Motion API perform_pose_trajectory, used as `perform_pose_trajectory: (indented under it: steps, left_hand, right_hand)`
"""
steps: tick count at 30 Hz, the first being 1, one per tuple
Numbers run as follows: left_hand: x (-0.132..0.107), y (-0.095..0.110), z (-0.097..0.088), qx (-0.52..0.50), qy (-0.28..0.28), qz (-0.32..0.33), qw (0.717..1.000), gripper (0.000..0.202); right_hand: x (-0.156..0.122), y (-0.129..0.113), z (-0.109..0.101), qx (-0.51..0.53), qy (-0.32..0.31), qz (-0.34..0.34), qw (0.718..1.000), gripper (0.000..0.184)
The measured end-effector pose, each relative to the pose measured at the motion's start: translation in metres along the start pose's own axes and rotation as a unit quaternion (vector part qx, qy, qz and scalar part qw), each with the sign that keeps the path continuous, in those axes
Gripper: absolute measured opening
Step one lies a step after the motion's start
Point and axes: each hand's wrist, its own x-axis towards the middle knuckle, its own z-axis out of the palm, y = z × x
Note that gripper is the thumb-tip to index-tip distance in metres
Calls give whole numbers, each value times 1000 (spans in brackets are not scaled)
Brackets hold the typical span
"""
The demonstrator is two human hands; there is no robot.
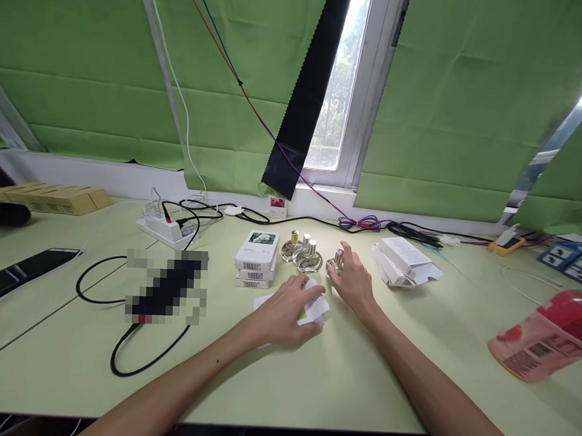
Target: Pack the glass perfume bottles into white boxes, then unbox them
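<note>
My left hand (290, 313) is closed around a small white carton (315, 306), its flaps standing open toward the right. Just beyond it, my right hand (355, 280) has its fingers round a small glass perfume bottle (336, 261) with a silver cap, upright on the table. To the left of that bottle stand several similar perfume bottles (309, 260), one gold-capped and others silver-capped. A stack of white cartons (256, 252) with a flower picture on top sits behind my left hand. Opened white cartons (404, 261) lie to the right of my right hand.
A pink cup (542, 335) stands at the right on the pale table (361, 386). Toward the left are a blurred-out dark device (169, 287) with cables, a power strip (164, 229), a black phone-like slab (29, 269) and yellow boxes (53, 198). Cables run along the wall.
</note>
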Motion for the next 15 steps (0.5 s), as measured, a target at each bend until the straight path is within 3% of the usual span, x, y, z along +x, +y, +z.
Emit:
perform_pose_trajectory:
  steps: [6, 15]
  left_hand:
    - [1, 5, -3, -6, 32, -9, 999, 39]
    - [4, 8, -4, 25, 67, -30, 997, 33]
  right_hand:
    - [0, -4, -3, -6, -18, 13, 1000, 62]
    - [-1, -3, -5, -5, -21, -5, 1000, 60]
